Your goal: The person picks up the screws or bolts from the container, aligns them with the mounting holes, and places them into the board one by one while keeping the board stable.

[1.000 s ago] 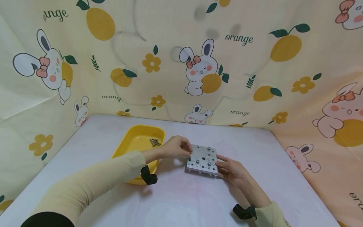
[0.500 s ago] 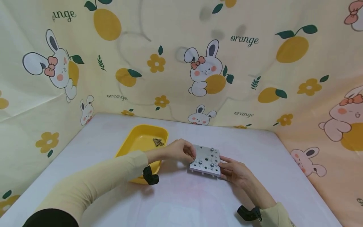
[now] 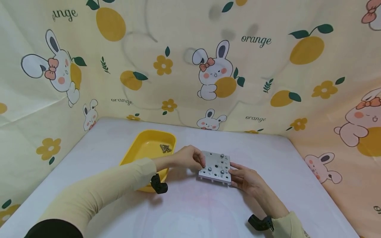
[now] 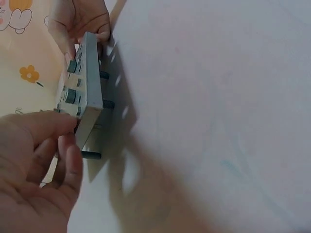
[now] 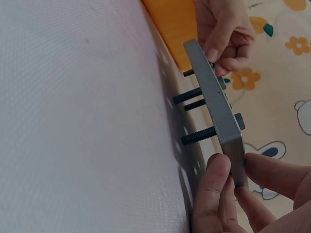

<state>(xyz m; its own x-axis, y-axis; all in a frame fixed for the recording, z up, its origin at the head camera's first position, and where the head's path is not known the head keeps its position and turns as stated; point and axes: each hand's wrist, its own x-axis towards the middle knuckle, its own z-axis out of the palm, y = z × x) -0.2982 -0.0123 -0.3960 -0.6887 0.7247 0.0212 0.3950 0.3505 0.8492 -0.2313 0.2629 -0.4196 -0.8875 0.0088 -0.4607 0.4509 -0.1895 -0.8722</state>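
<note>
A flat silver metal plate with rows of holes is held up over the white table, top face up. Several bolts stand in it; their dark threaded shanks poke out underneath, as one bolt shows in the right wrist view. My right hand grips the plate's right edge, thumb on top and fingers below. My left hand pinches a bolt at the plate's near left corner. Its head is hidden by the fingertips, while its shank sticks out beneath the plate.
A yellow tray stands left of the plate, partly under my left forearm. Several loose bolts lie in its right side. A patterned cloth hangs behind the white table and along its sides.
My left fingers have lowered the bolt at the plate's left corner; its upper part, visible a second ago, is now covered. The right hand keeps its grip. The head view has shifted slightly.
</note>
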